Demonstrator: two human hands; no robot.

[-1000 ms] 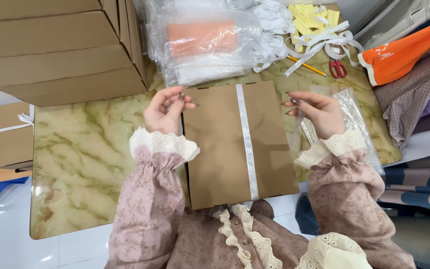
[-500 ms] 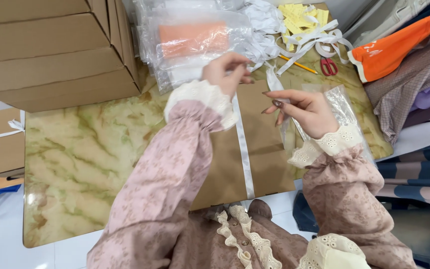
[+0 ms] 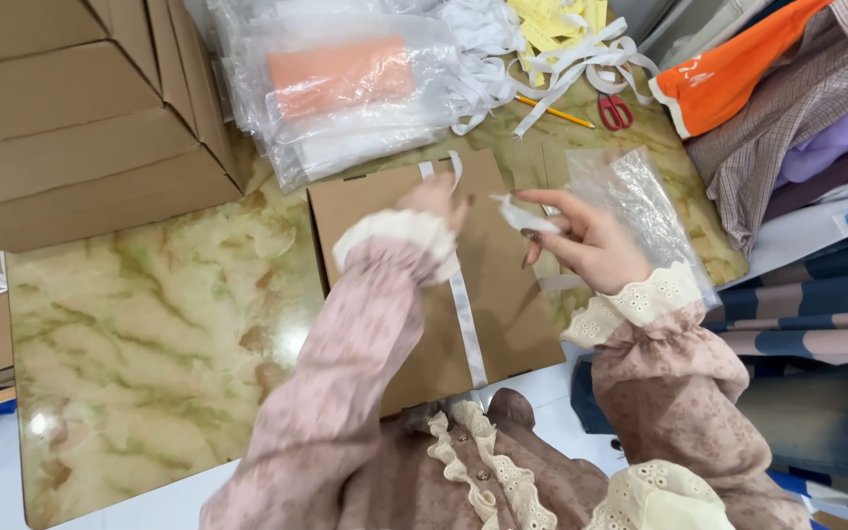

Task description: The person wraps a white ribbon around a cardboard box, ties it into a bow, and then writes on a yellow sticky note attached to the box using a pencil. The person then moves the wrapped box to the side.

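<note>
A flat brown cardboard sheet [image 3: 385, 255] lies on the green marbled table [image 3: 149, 344], with a white strip [image 3: 468, 334] running down its middle. My left hand [image 3: 439, 201] reaches across to the sheet's far edge and rests on the strip's upper end, fingers curled over it; the strip's tip curls up just beyond. My right hand [image 3: 586, 245] hovers over the sheet's right side and pinches a small white scrap of strip [image 3: 517, 214] between thumb and fingers. A clear plastic bag [image 3: 635, 191] lies under and behind my right hand.
Stacked cardboard boxes [image 3: 71, 108] fill the far left. Clear bags, one with an orange item [image 3: 341, 74], lie behind the sheet. Loose white strips [image 3: 581, 54], a yellow pencil [image 3: 556, 113] and red scissors [image 3: 615, 110] sit at the back. Folded clothes [image 3: 787, 98] pile up at the right.
My left hand has drawn back from the clear bags to the far end of the white strip. My right hand now holds a white scrap, slightly lower.
</note>
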